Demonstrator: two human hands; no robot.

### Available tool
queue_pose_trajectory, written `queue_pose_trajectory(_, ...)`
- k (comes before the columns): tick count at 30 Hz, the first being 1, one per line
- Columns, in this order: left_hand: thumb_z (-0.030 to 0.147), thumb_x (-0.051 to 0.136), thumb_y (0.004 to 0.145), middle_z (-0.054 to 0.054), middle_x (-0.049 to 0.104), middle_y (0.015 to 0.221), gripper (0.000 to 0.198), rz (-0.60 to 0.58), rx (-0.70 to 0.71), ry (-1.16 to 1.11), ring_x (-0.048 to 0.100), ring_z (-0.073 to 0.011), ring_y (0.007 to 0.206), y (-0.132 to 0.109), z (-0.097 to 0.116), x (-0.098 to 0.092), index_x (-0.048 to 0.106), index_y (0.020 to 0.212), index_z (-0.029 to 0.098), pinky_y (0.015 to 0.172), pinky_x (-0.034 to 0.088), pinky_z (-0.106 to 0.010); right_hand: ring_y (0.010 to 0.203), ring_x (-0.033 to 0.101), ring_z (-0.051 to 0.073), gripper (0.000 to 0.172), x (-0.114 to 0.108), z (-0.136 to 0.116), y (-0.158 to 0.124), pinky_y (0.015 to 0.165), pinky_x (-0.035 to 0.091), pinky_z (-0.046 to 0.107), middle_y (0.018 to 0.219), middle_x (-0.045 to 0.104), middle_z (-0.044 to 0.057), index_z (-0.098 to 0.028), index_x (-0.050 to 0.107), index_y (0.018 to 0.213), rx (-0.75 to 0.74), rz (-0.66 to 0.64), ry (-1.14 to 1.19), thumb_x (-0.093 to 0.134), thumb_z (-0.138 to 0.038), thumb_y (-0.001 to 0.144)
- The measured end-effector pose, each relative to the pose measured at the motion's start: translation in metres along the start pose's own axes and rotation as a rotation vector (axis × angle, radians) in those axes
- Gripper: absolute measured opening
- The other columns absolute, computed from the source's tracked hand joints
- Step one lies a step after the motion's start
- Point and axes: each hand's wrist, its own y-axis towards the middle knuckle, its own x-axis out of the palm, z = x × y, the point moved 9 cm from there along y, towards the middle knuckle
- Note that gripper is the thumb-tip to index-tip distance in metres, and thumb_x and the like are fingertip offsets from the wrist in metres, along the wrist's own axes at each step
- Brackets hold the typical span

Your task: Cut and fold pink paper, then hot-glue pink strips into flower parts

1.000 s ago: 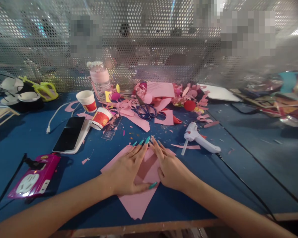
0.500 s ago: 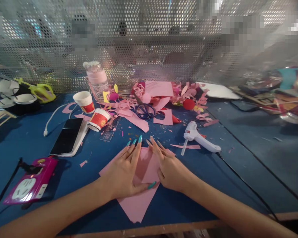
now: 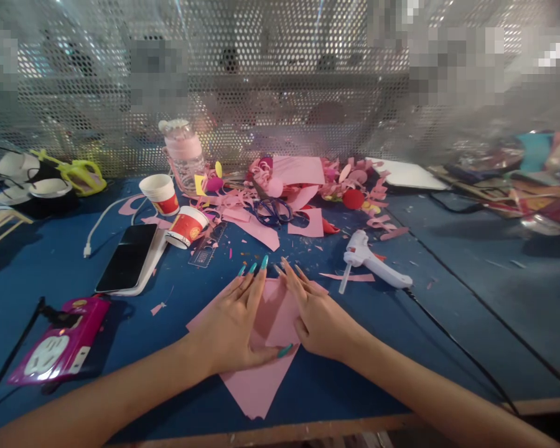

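Pink paper (image 3: 275, 311), folded over itself in layers, lies on the blue tabletop in front of me, one torn-looking corner pointing toward me. My left hand (image 3: 226, 323) rests flat on its left part, fingers stretched forward and thumb out across the lower fold. On the right part lies my right hand (image 3: 320, 317), fingers extended to the top edge and thumb tucked in by the palm. Both hands press on the paper without gripping it, and they hide its left and right parts. To the right sits a white glue gun (image 3: 376, 261) with a glue stick at its end.
Behind lie pink paper scraps (image 3: 256, 230), blue-handled scissors (image 3: 273, 211) and a bottle (image 3: 184, 149). Leftward are paper cups (image 3: 186, 227), a phone (image 3: 127, 258) and a magenta power strip (image 3: 60, 342). The glue gun's cord (image 3: 466, 354) runs to the front right edge.
The camera view has shifted very slightly. Both hands stay in the same place on the pink paper.
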Motion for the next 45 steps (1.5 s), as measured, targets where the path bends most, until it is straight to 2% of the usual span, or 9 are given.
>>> queue_pose_trajectory(16,0.073,0.038,0.068,-0.019,0.022,0.143,0.103,0.017,0.008,-0.003,0.018,-0.034,0.131,-0.001,0.001,0.001,-0.001,0.139,0.009,0.104,0.024,-0.048,0.13,0.024,0.025,0.095,0.001,0.003,0.001,0.1,0.035,0.045,0.137,0.031,0.023,0.0,-0.009,0.137,0.019,-0.002,0.05,0.039,-0.006,0.055)
queue_pose_trajectory(20,0.072,0.039,0.068,-0.018,0.023,0.142,0.103,0.024,0.021,-0.029,0.021,-0.0331,0.13,-0.001,0.002,-0.001,-0.002,0.139,0.011,0.104,0.024,-0.049,0.13,0.024,0.025,0.095,-0.001,0.0,0.0,0.1,0.035,0.046,0.14,0.025,0.021,-0.001,-0.009,0.138,-0.002,0.009,0.077,0.038,-0.005,0.055)
queue_pose_trajectory(24,0.072,0.038,0.068,-0.019,0.024,0.142,0.102,0.008,0.012,-0.011,0.021,-0.0337,0.13,0.0,0.001,-0.001,-0.001,0.139,0.01,0.103,0.025,-0.048,0.13,0.024,0.024,0.095,-0.001,0.002,0.001,0.1,0.035,0.045,0.134,0.037,0.022,0.001,-0.008,0.137,0.025,-0.004,0.078,0.039,-0.005,0.055)
queue_pose_trajectory(30,0.07,0.039,0.069,-0.019,0.025,0.141,0.101,0.03,0.028,-0.011,0.026,-0.0339,0.128,-0.001,0.002,-0.003,-0.004,0.139,0.011,0.103,0.025,-0.048,0.129,0.026,0.025,0.095,-0.002,0.0,-0.002,0.098,0.038,0.045,0.14,0.025,0.02,-0.002,-0.005,0.138,-0.007,0.006,0.072,0.039,-0.006,0.055)
queue_pose_trajectory(33,0.061,0.041,0.074,-0.02,0.029,0.14,0.095,0.049,0.044,-0.02,0.03,-0.0317,0.127,-0.001,0.001,-0.005,-0.008,0.138,0.01,0.101,0.028,-0.048,0.129,0.027,0.025,0.093,-0.001,0.002,-0.004,0.097,0.039,0.044,0.139,0.029,0.02,-0.003,-0.002,0.139,0.002,0.008,0.054,0.04,-0.006,0.056)
queue_pose_trajectory(36,0.048,0.043,0.079,-0.02,0.039,0.134,0.09,0.087,0.042,-0.062,0.037,-0.0275,0.124,-0.001,-0.002,-0.01,-0.015,0.137,0.01,0.101,0.03,-0.048,0.123,0.038,0.023,0.089,-0.006,0.006,-0.004,0.093,0.043,0.04,0.133,0.042,0.016,-0.007,-0.002,0.14,0.025,0.047,0.05,0.039,-0.005,0.06)
queue_pose_trajectory(38,0.041,0.043,0.081,-0.019,0.04,0.133,0.088,0.118,0.043,-0.094,0.037,-0.026,0.124,-0.002,-0.004,-0.012,-0.019,0.136,0.011,0.101,0.029,-0.048,0.12,0.043,0.021,0.088,-0.01,0.009,-0.004,0.09,0.046,0.037,0.134,0.041,0.013,-0.011,-0.002,0.14,0.043,0.082,0.069,0.038,-0.004,0.062)
queue_pose_trajectory(42,0.04,0.045,0.082,-0.021,0.024,0.141,0.088,0.176,0.048,-0.087,0.022,-0.0277,0.131,-0.003,-0.008,-0.017,-0.02,0.135,0.014,0.102,0.025,-0.051,0.124,0.036,0.021,0.083,-0.02,0.006,-0.003,0.093,0.044,0.037,0.143,0.026,0.01,-0.015,-0.001,0.14,0.01,0.158,0.085,0.038,-0.005,0.067)
queue_pose_trajectory(45,0.048,0.046,0.08,-0.023,0.022,0.141,0.092,0.186,-0.001,-0.097,0.019,-0.0302,0.131,-0.001,-0.02,-0.018,-0.018,0.136,0.014,0.101,0.026,-0.053,0.126,0.034,0.021,0.073,-0.038,0.001,-0.008,0.098,0.039,0.039,0.14,0.032,0.009,-0.018,0.011,0.139,-0.046,0.315,0.025,0.036,-0.005,0.071)
